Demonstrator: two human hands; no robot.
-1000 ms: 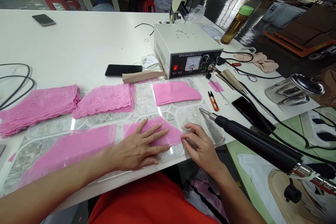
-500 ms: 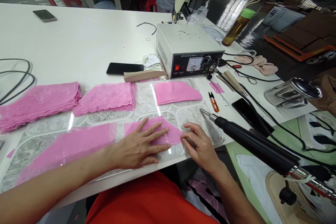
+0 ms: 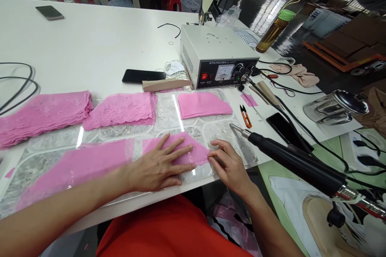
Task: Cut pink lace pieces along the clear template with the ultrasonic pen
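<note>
Now pressing the pink piece [image 3: 197,152] flat on the mat [image 3: 217,132] with the left hand [image 3: 153,170], palm down, spreading the fingers wide apart over it. Pinching the pointed right end of the piece with the right hand [image 3: 227,166], bringing thumb and forefinger together there, near the front edge of the worktop [image 3: 90,36]. Reaching the left forearm [image 3: 81,200] over a larger panel [image 3: 90,158], lying just left of the piece. Facing a thick lace pile [image 3: 48,112] and, just beside it, a thinner lace pile [image 3: 122,108], both lying beyond the panel, plus a plain stack [image 3: 205,105] lying beyond the piece. Working near a black probe [image 3: 295,160], slanting past the right hand and pointing its metal tip toward orange snips [image 3: 245,116]. Facing also a box [image 3: 218,44], standing farther back and showing a lit red switch [image 3: 204,76].
</note>
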